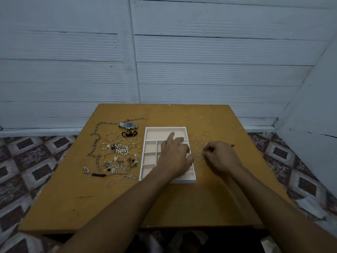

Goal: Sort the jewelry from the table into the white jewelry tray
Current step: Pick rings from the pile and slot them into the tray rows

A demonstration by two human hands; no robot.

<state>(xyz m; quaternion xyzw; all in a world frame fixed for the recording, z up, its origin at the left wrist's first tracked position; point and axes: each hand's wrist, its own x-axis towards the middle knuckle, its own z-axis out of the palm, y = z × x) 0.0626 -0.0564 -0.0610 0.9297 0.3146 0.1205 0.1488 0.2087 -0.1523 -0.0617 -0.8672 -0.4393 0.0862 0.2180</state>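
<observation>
Left hand (pixel 175 154) lies over the white jewelry tray (pixel 143 157) at frame centre, fingers straight and loosely spread, forefinger reaching toward the tray's wide top compartment; we see nothing held in it. Right hand (pixel 221 157), just right of the tray, has its fingers curled, with fingertips pinching a small ring (pixel 212 151). Under and beside that hand, a cluster of thin gold rings (pixel 197 143) lies on the tabletop (pixel 109 198), close to the tray's right wall. We see no jewelry in the compartments that show; the hand covers several of them. Left of the tray the remaining jewelry is spread out: wristwatch (pixel 128 125) at the top, long chain (pixel 96 141) down the far left, hoop bangles (pixel 111 136), pearl bracelet (pixel 121 149), and chain bracelet (pixel 102 174) nearest the lower edge.
</observation>
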